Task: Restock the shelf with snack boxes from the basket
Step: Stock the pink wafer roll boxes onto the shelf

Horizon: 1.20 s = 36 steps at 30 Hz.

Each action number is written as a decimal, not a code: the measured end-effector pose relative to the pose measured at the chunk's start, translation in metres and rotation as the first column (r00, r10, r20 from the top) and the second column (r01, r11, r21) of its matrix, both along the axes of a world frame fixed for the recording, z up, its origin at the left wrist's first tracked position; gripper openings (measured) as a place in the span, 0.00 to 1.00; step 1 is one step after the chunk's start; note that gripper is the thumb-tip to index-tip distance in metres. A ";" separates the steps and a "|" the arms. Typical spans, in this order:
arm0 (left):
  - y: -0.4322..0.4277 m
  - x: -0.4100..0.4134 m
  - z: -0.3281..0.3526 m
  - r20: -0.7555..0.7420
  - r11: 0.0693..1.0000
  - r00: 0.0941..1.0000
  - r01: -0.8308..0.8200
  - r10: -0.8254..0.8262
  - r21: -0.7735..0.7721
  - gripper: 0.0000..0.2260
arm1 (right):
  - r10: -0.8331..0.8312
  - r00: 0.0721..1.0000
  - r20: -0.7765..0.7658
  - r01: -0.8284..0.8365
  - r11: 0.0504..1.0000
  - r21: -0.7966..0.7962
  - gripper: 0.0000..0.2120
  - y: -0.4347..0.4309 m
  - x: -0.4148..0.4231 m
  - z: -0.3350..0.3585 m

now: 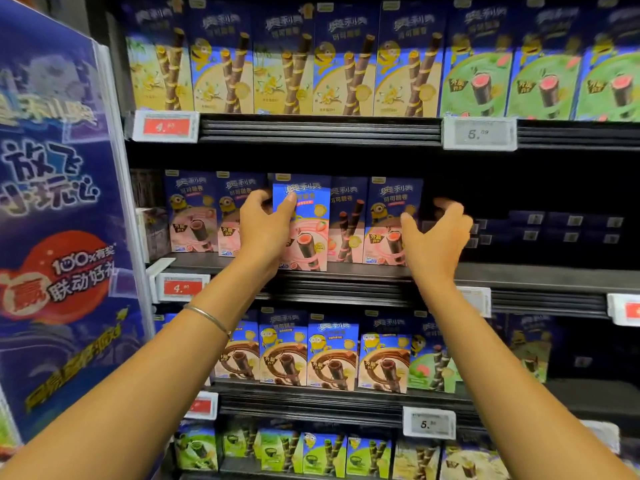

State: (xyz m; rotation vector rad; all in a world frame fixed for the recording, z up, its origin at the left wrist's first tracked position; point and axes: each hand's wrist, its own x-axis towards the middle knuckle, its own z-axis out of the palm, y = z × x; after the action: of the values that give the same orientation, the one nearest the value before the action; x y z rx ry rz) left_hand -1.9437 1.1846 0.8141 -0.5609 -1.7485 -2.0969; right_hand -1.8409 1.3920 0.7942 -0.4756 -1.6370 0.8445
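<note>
My left hand (265,226) grips the left edge of a blue and pink snack box (306,233) that stands upright at the front of the middle shelf (519,275). Similar pink boxes stand on both sides of it, one (192,216) at the left and one (389,220) at the right. My right hand (434,233) hovers just right of that row with fingers curved and nothing in it. The basket is not in view.
The right part of the middle shelf holds only low dark boxes (561,226) far back. Rows of boxes fill the upper shelf (311,128) and the lower shelf (311,393). A blue promotional panel (59,202) juts out at the left. Price tags (479,133) line the shelf edges.
</note>
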 end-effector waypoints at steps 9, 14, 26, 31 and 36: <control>-0.001 0.003 -0.008 -0.171 0.982 0.984 -0.081 0.052 -0.170 0.11 | 0.397 0.890 0.222 -0.431 0.892 0.135 0.25 -0.075 -0.021 -0.005; -0.030 -0.012 -0.009 -0.224 0.916 0.937 -0.319 0.266 -0.244 0.16 | 0.405 0.872 0.274 -0.433 0.900 0.050 0.18 -0.081 -0.035 -0.006; -0.045 -0.038 -0.018 -0.192 0.588 0.813 -0.540 0.550 -0.602 0.49 | 0.348 0.907 0.235 -0.365 0.931 0.029 0.14 -0.056 -0.023 -0.008; -0.050 -0.037 -0.017 -0.168 0.641 0.824 -0.534 0.542 -0.551 0.45 | 0.335 0.906 0.257 -0.355 0.934 0.036 0.15 -0.049 -0.018 -0.008; -0.049 -0.023 -0.020 -0.207 0.695 0.830 -0.549 0.518 -0.465 0.44 | 0.291 0.928 0.231 -0.308 0.951 0.038 0.14 -0.038 -0.011 -0.011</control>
State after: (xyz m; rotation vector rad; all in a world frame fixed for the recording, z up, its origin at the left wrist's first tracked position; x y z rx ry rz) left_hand -1.9671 1.1351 0.7941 -0.1857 -2.1159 -1.2024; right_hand -1.8517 1.3537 0.7836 -0.2776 -1.9756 0.9787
